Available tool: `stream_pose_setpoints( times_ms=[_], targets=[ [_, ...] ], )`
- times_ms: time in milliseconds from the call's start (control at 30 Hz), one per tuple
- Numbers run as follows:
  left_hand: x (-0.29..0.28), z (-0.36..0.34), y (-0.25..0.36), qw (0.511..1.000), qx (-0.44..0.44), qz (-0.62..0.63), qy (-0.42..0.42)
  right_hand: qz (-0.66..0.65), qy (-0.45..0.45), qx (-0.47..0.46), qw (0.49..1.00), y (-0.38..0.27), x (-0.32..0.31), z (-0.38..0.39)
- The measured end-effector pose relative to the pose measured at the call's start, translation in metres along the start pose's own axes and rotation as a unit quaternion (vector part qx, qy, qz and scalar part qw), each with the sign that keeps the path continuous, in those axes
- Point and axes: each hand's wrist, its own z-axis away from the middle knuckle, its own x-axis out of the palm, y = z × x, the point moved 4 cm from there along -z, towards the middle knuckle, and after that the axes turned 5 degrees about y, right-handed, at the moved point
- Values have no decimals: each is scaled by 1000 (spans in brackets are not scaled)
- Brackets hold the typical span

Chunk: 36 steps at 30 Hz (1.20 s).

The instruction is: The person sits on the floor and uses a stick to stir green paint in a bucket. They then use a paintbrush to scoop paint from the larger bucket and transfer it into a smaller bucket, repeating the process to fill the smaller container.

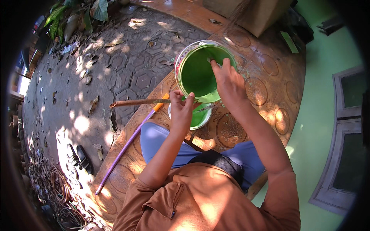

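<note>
A paint bucket is tipped over a smaller white tub. Green paint coats its inside, and the tub holds green paint too. My left hand grips the bucket's near rim with thumb and fingers. A brown stick runs leftward from those fingers; whether they hold it too is unclear. My right hand reaches over the bucket's right rim, its fingers bent together inside. A small pale tip shows at the fingertips, too small to name. Left of my knee lies a purple pole with an orange end.
I sit cross-legged on brown patterned tiles. Leaf-strewn hexagonal paving lies to the left, with black sandals and a coiled hose. A cardboard box stands at the far right, before a green wall.
</note>
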Motion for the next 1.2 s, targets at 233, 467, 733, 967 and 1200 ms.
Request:
stream_pose_setpoints(
  times_ms=[233,467,733,967,1200],
  targets=[
    [2,2,-1,1000,6,-5,-9,81,-86,26,993,7,22,15],
    [2,6,-18,1000,4,26,4,-14,-204,21,979,2,23,41],
    [7,0,-5,997,59,44,2,-63,-200,100,973,3,16,33],
    [4,1,-1,997,71,19,-1,-35,-78,91,992,7,6,22],
    [9,9,-4,995,90,46,-14,-6,-144,83,986,-1,20,32]
  ],
)
